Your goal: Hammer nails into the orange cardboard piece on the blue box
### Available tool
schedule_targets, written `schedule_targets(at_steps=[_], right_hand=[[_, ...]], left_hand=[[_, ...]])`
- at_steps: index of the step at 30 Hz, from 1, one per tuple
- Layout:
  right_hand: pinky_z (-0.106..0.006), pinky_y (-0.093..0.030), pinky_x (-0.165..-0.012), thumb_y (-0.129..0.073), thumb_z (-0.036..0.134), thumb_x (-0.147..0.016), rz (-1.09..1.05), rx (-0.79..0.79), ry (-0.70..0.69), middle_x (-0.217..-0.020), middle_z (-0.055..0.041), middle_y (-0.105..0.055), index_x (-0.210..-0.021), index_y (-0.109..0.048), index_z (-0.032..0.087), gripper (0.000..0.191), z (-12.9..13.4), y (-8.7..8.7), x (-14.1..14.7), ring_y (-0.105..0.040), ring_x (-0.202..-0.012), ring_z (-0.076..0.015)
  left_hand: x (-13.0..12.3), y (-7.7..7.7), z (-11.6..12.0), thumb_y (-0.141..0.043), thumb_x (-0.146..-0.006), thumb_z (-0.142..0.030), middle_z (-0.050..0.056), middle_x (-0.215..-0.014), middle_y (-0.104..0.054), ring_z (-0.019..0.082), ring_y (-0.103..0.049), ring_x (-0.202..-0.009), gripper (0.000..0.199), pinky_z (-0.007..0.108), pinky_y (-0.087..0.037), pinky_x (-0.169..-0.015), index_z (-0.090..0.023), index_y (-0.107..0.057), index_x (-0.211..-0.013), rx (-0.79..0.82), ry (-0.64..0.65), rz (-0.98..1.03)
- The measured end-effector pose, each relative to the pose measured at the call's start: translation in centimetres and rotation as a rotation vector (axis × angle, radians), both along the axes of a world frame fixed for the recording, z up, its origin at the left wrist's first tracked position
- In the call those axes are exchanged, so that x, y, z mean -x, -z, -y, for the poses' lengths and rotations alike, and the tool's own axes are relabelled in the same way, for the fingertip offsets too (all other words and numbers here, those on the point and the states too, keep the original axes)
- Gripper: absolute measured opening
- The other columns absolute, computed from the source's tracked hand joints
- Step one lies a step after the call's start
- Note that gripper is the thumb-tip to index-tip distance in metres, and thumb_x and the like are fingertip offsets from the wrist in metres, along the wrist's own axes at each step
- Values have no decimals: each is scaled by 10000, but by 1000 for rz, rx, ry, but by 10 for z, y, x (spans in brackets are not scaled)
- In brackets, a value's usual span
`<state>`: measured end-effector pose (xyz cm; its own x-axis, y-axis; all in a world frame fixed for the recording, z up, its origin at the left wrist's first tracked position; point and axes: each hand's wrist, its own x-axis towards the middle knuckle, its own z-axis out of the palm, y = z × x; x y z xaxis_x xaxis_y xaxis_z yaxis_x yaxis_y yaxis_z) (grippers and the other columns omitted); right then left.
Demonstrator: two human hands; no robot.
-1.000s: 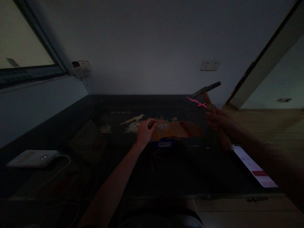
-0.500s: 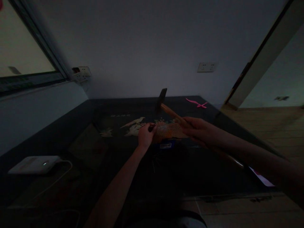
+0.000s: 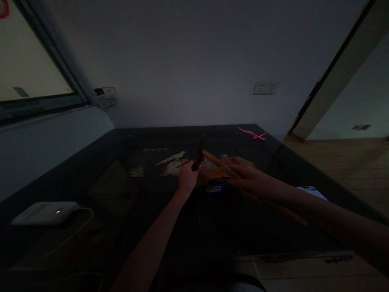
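Note:
My right hand (image 3: pixel 253 177) is wrapped round the wooden handle of a hammer (image 3: pixel 220 165), whose end sticks out behind under the forearm. The dark hammer head is low, right at the fingertips of my left hand (image 3: pixel 187 177). Those fingers are pinched together at a small dark thing too dim to name. Beneath both hands lies a speckled orange-brown bag or packet (image 3: pixel 215 172). A blue item with a white label (image 3: pixel 213 188) sits at its near edge. Whether the hammer touches anything is not clear.
The dark glossy table (image 3: pixel 176 134) carries a bird-and-flower picture. A white power bank (image 3: pixel 45 213) with a cable lies at left, a pink ribbon (image 3: pixel 258 136) at back right, and a flat pale item (image 3: pixel 313 192) beyond my right forearm. Sockets (image 3: pixel 264 88) are on the wall.
The hammer head has come down from above the table to my left fingertips. My right hand has lowered slightly and the forearm has shifted, uncovering the pale item differently. My left hand stays about the same.

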<state>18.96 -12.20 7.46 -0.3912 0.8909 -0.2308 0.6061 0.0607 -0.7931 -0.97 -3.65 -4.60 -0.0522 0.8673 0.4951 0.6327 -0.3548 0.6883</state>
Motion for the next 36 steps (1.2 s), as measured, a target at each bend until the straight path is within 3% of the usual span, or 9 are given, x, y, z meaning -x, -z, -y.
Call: schedule_targets(at_steps=[5, 11, 16, 20, 26, 31, 36], right_hand=[[-165, -291, -315, -498, 232, -836, -18, -91, 5, -557, 84, -433, -1194, -497, 165, 364, 5, -9, 0, -351, -331, -42], [-169, -310, -328, -487, 179, -811, 2, -47, -33, -553, 84, -441, -1154, -515, 142, 347, 2, 1, -3, -379, -349, -54], [-175, -316, -317, -493, 239, -830, 25, -109, 18, -566, 77, -443, -1188, -493, 149, 369, 1, -6, -5, -379, -339, -57], [-196, -340, -333, -497, 209, -809, 32, -42, -9, -568, 58, -475, -1173, -509, 139, 371, 2, -2, -3, -411, -358, -82], [-203, -351, -370, -531, 222, -789, -10, -150, 7, -732, -1, -581, -1153, -554, 177, 368, 2, -1, -6, -441, -431, -86], [-207, -363, -388, -526, 204, -787, -5, -118, -41, -624, 24, -540, -1125, -559, 163, 342, 1, 1, -6, -451, -430, -100], [-218, -355, -386, -521, 190, -782, 35, -129, -20, -641, 6, -554, -1141, -568, 121, 368, 4, 2, -3, -454, -428, -106]], left_hand=[[-1, 2, -1, -628, -774, -138, 57, -830, -711, 167, -666, -774, 54, 281, -508, -745, -153, -655, -818, 0, 56, 94], [0, -6, 4, -651, -758, -149, 57, -817, -708, 183, -657, -773, 50, 285, -499, -717, -153, -658, -807, 20, 22, 1], [-1, -6, 4, -635, -771, -134, 59, -836, -712, 165, -659, -798, 38, 266, -491, -756, -142, -656, -801, 10, 44, 44], [0, -5, 3, -640, -768, -167, 47, -825, -709, 178, -653, -788, 42, 286, -491, -742, -161, -659, -805, 5, 19, -18], [2, 0, 1, -639, -769, -168, 41, -823, -711, 175, -654, -777, 31, 292, -494, -753, -171, -662, -789, -21, 26, -31], [1, 0, 0, -646, -771, -188, 50, -837, -715, 184, -661, -787, 51, 298, -500, -753, -171, -671, -813, 1, 5, -27], [1, -4, 2, -657, -759, -163, 61, -866, -717, 198, -660, -820, 90, 312, -500, -759, -160, -672, -848, 31, 5, -38]])
